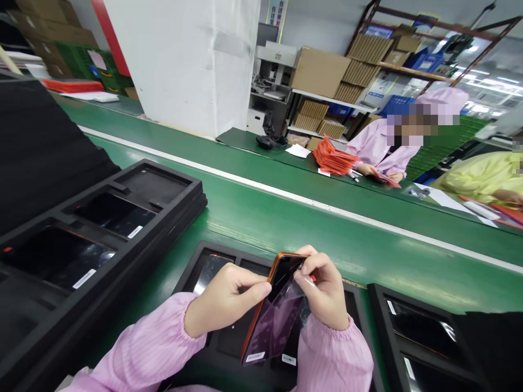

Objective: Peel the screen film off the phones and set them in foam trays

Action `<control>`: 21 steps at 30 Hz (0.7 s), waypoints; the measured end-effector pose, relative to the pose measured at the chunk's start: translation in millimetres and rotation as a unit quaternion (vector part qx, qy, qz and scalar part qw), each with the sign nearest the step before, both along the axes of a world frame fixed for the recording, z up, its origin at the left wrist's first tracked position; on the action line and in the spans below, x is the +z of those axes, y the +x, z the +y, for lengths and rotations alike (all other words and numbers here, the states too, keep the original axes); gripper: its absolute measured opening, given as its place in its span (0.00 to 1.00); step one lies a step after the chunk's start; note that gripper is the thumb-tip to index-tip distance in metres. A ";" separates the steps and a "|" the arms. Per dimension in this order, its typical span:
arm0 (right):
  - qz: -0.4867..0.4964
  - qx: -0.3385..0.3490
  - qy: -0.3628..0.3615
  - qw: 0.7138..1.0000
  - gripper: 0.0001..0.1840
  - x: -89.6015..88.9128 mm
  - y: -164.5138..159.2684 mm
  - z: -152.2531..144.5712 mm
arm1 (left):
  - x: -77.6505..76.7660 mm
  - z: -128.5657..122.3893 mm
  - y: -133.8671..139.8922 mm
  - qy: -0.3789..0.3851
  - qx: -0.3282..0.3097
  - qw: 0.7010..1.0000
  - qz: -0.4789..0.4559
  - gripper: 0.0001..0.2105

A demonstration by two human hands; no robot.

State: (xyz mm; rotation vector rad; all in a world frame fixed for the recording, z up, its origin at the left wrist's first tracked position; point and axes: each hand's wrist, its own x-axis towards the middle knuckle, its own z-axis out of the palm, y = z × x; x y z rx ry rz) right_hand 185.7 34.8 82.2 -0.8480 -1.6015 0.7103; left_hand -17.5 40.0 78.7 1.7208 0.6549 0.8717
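Note:
A smartphone (267, 321) with an orange frame is held up at a tilt, its glossy dark screen facing me. My left hand (226, 298) grips its left edge, thumb on the front. A clear film (292, 302) lies against the screen and stands away from it at the upper right. Fingers and thumb of my right hand (327, 288) pinch the film's upper corner beside a small red tab. Below the phone is a black foam tray (194, 272), where another phone (212, 272) rests in a slot, partly covered by my left hand.
To the left, a stack of black foam trays (175, 209) carries dark-screened phones. Another tray with phones (429, 326) stands at the right. Beyond the green conveyor belt (253, 218), a co-worker in pink (379, 139) handles something red beside orange-red pouches (333, 158).

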 end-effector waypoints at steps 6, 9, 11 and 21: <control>0.011 -0.028 0.006 1.000 0.07 -2.7 -14.3 1.5 | 7.6 0.0 -6.9 0.000 0.056 0.998 -0.002 0.22; 0.033 -0.032 0.011 0.999 0.07 -3.4 -21.7 -0.7 | 13.3 -2.5 -11.4 0.001 0.055 0.998 -0.024 0.22; 0.046 -0.032 0.017 0.998 0.07 -3.2 -24.9 -2.9 | 16.8 -4.7 -13.8 0.012 0.052 0.998 -0.037 0.22; 0.085 0.036 0.029 0.995 0.06 -1.7 -31.3 -7.9 | 28.2 -17.8 -20.5 0.055 0.040 0.995 -0.072 0.19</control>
